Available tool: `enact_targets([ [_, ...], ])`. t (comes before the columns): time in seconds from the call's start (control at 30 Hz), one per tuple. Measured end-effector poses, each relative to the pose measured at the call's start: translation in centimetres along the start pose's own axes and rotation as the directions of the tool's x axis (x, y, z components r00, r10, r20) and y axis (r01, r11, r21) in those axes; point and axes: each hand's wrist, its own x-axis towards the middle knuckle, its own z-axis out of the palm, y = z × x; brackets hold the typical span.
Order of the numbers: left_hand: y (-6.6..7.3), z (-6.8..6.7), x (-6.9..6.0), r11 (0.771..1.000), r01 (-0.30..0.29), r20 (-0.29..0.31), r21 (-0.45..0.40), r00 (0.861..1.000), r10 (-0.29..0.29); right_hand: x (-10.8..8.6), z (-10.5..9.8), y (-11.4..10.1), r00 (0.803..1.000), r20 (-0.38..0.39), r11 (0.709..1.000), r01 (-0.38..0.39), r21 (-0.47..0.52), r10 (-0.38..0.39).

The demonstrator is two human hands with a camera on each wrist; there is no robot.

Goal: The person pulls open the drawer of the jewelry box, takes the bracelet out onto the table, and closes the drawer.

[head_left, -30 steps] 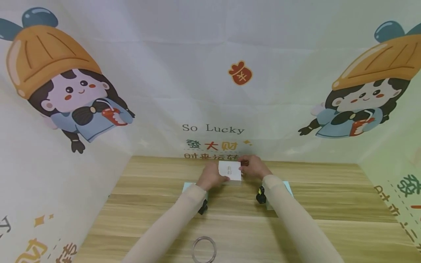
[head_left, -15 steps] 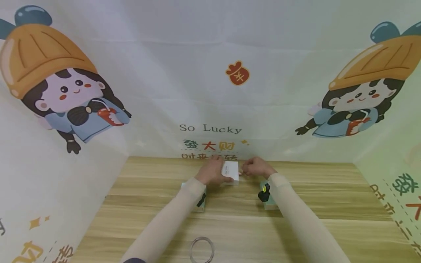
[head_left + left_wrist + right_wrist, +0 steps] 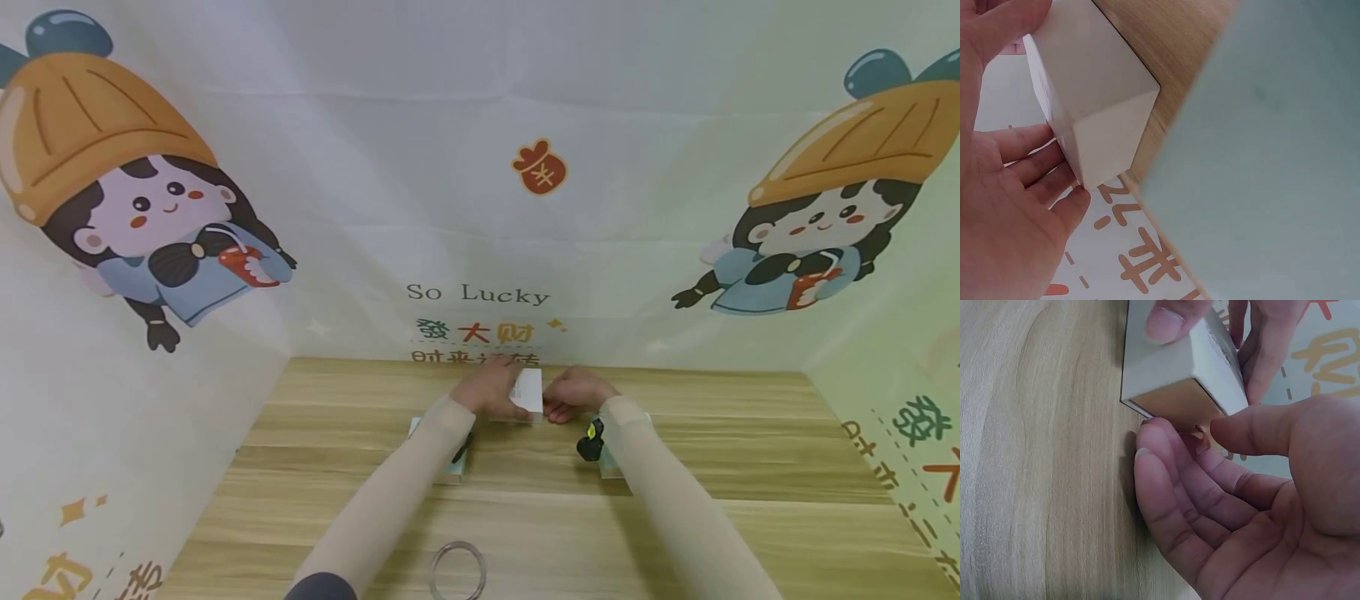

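White box [image 3: 530, 390] sits toward the back of the wood-grain tabletop [image 3: 540, 525], just in front of the printed backdrop [image 3: 360, 167], on which I read "So Lucky". Left hand [image 3: 489, 390] is clamped on the box from its left, thumb on the near face, fingers on the far side. Right hand [image 3: 576, 393] is at the box's right end, fingers curled, beside a copper-coloured panel [image 3: 1172, 403] set in the white casing; a small tab [image 3: 1202, 442] protrudes there between thumb and fingers — whether they pinch it, I cannot tell. The hands are near each other, the box between them. In the way: two pale sleeves slant across the table, the left one [image 3: 397, 500] partly covering a teal box [image 3: 449, 477], the right one [image 3: 675, 500] partly covering a second teal box [image 3: 611, 467] — a black device [image 3: 590, 442] by the right wrist also masks part of that one. A pale teal surface [image 3: 1272, 162] blocks much of the left wrist view. A clear ring [image 3: 432, 571] lies near the lower edge, well apart from the hands.
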Motion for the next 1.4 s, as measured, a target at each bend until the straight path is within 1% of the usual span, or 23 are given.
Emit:
enact_targets([
  [0.07, 0.0, 0.0, 0.1, 1.000, -0.005, 0.002, 0.003, 1.000, 0.005, 0.2, 0.2, 0.0, 1.000, -0.019, 1.000, 0.004, -0.010, -0.004],
  [0.17, 0.0, -0.1, 0.1, 1.000, -0.003, 0.007, 0.010, 1.000, 0.003, 0.3, 0.4, 0.1, 0.997, -0.067, 0.995, 0.041, -0.092, -0.047],
  [0.33, 0.1, -0.3, 0.1, 1.000, 0.004, 0.020, -0.005, 1.000, -0.004, 0.7, 0.6, 0.5, 0.980, -0.162, 0.968, 0.072, -0.240, -0.113],
  [0.5, 0.1, -0.3, 0.0, 0.999, 0.030, 0.032, -0.020, 0.999, -0.029, 0.7, 0.8, 0.7, 0.970, -0.200, 0.943, 0.070, -0.325, -0.140],
  [0.57, 0.0, -0.2, 0.0, 0.999, 0.036, 0.034, -0.021, 0.999, -0.035, 0.6, 0.9, 0.7, 0.968, -0.204, 0.931, 0.065, -0.360, -0.146],
  [0.67, 0.0, -0.1, 0.1, 0.999, 0.029, 0.029, -0.020, 0.999, -0.029, 0.5, 0.8, 0.5, 0.966, -0.211, 0.909, 0.052, -0.414, -0.151],
  [0.77, 0.0, 0.0, 0.3, 1.000, 0.023, 0.027, -0.009, 0.999, -0.023, 0.4, 0.7, 0.3, 0.964, -0.211, 0.897, 0.052, -0.439, -0.159],
  [0.9, 0.0, -0.1, 0.4, 1.000, 0.022, 0.025, 0.003, 0.999, -0.022, 0.1, 0.6, 0.2, 0.964, -0.204, 0.896, 0.064, -0.439, -0.168],
  [1.03, 0.2, -0.2, 0.3, 1.000, 0.023, 0.027, 0.002, 0.999, -0.023, -0.3, 0.3, 0.2, 0.965, -0.197, 0.886, 0.066, -0.460, -0.174],
  [1.2, 0.1, -0.2, 0.2, 0.999, 0.032, 0.046, -0.007, 0.998, -0.032, -0.4, -0.1, 0.3, 0.966, -0.180, 0.870, 0.079, -0.487, -0.188],
  [1.4, 0.1, -0.4, 0.1, 0.999, 0.045, 0.061, -0.009, 0.997, -0.044, -0.5, -0.5, 0.5, 0.968, -0.164, 0.863, 0.086, -0.499, -0.191],
])
